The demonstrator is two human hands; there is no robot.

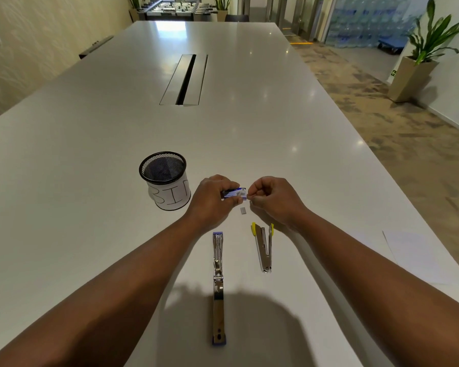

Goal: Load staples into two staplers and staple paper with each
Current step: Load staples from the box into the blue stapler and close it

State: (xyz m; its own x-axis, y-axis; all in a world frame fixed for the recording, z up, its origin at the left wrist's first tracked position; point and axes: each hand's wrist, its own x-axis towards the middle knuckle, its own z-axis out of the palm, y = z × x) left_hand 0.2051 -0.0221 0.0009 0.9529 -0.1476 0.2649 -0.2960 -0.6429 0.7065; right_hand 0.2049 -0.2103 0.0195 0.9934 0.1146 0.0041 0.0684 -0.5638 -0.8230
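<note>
Nearest, below the left hand [212, 200], the blue stapler [218, 284] lies fully opened flat on the counter [90, 181]. Below the right hand [273, 200], the yellow stapler [264, 247] lies partly open. A staple strip [243, 210] rests between the hands. The left hand pinches a staple box [235, 193]; the right hand's fingers are closed at its end. Left of the hands stands a mesh bin [166, 178].

A black mesh cup [162, 168] labelled "BIN" stands on a long white desk [90, 144]; potted plant [419, 56] at right.
</note>
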